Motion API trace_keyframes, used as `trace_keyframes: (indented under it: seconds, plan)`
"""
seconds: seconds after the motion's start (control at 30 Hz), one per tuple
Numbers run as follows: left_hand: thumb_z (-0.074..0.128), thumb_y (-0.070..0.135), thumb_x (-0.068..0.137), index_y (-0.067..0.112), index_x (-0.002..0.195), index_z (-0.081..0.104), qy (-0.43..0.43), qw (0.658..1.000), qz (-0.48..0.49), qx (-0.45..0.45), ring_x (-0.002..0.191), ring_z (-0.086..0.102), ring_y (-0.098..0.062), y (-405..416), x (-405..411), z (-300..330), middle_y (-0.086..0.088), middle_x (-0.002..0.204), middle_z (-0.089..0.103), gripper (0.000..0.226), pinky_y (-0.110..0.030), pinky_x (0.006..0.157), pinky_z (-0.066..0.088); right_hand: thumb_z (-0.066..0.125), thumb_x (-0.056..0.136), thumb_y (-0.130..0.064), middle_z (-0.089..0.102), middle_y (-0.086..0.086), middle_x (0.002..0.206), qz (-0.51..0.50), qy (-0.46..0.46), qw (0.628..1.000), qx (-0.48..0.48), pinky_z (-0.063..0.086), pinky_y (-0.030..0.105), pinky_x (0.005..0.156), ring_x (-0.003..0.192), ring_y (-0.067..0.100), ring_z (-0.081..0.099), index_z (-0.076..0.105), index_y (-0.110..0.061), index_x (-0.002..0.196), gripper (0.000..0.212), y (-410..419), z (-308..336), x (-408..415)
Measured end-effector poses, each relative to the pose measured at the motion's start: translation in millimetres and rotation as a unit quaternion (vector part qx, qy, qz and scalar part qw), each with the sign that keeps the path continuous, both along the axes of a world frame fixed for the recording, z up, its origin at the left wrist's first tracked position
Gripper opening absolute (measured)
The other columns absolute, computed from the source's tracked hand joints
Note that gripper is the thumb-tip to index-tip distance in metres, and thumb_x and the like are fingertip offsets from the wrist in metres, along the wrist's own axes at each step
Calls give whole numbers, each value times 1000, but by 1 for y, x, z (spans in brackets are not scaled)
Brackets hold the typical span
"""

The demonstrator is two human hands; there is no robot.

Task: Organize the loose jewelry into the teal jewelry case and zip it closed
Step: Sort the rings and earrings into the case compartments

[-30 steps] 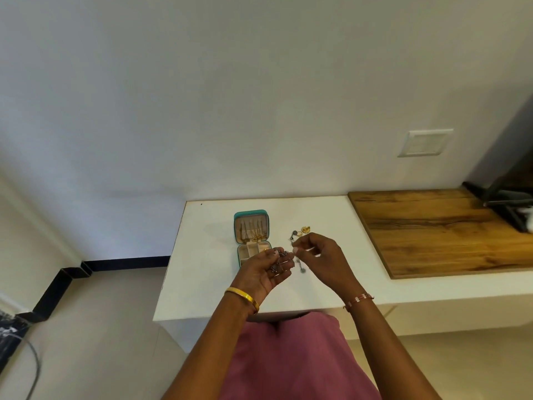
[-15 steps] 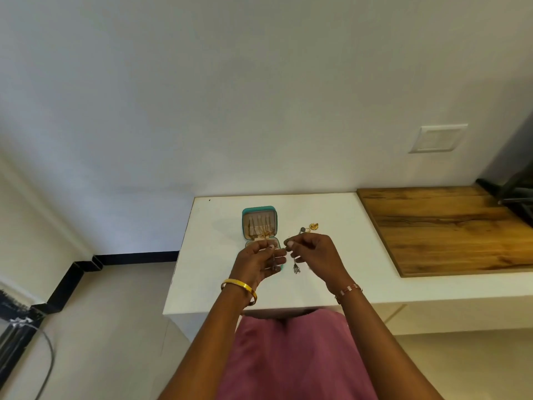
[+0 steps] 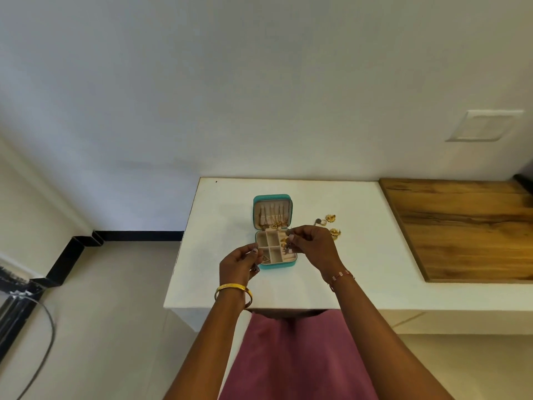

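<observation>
White rectangular surface [image 3: 375,255] against a pale wall; wood-grain slab [image 3: 467,226] to the right. Open teal zip-around jewelry case [image 3: 273,226] lies mid-surface. Loose gold earrings [image 3: 331,225] right of it. Right hand [image 3: 313,246] pinches a small dangling earring [image 3: 287,245] over the case; left hand [image 3: 238,262] curls round small jewelry, indistinct.

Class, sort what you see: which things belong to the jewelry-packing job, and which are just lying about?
Job: teal jewelry case, open; gold earrings on the table; small pieces pinched in left hand and right hand.
Lying about: wooden board; wall plate.
</observation>
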State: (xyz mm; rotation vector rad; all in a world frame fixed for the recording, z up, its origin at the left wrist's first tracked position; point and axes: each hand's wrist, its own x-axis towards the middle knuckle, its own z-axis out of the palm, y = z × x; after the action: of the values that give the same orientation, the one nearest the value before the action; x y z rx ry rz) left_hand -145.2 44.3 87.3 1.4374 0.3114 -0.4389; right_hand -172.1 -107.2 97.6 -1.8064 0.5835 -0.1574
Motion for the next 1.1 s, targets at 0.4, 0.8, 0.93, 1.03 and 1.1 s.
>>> trace_keyframes:
  seconds: [0.4, 0.8, 0.93, 1.03, 1.1]
  plan:
    - [57, 4, 85, 0, 109, 62, 39, 999, 27, 8, 92, 61, -25, -15, 28, -39, -14, 102, 65, 25, -38, 89, 50, 59, 86, -12, 69, 16, 98, 69, 84, 970, -219, 36, 16, 63, 83, 24, 60, 69, -2, 98, 19, 6, -64, 44]
    - [63, 0, 79, 5, 104, 65, 40, 999, -1, 35, 88, 62, -24, -16, 21, -52, -10, 97, 65, 26, -26, 74, 55, 61, 84, -12, 63, 16, 106, 77, 91, 942, -314, 41, 24, 78, 96, 27, 56, 66, -7, 110, 27, 5, -75, 40]
    - [65, -1, 77, 6, 103, 64, 19, 999, -15, 42, 72, 62, -14, -20, 19, -49, -11, 90, 66, 27, -14, 60, 54, 65, 83, -14, 65, 5, 87, 24, 32, 984, -176, 36, 3, 59, 72, 9, 52, 70, -10, 100, 18, 7, -57, 20]
    - [67, 0, 76, 5, 106, 63, -7, 997, -45, 62, 74, 64, -16, -25, 17, -47, -13, 91, 67, 30, -19, 67, 55, 65, 83, -17, 64, -2, 87, 61, 20, 990, -124, 41, 3, 62, 74, 7, 57, 70, -15, 100, 17, 15, -51, 7]
    - [68, 1, 75, 8, 105, 62, -27, 995, -65, 73, 76, 65, -18, -28, 16, -45, -14, 91, 68, 31, -28, 76, 55, 65, 83, -15, 66, -1, 91, 56, 17, 990, -129, 41, 3, 64, 76, 7, 58, 70, -14, 101, 18, 18, -52, 3]
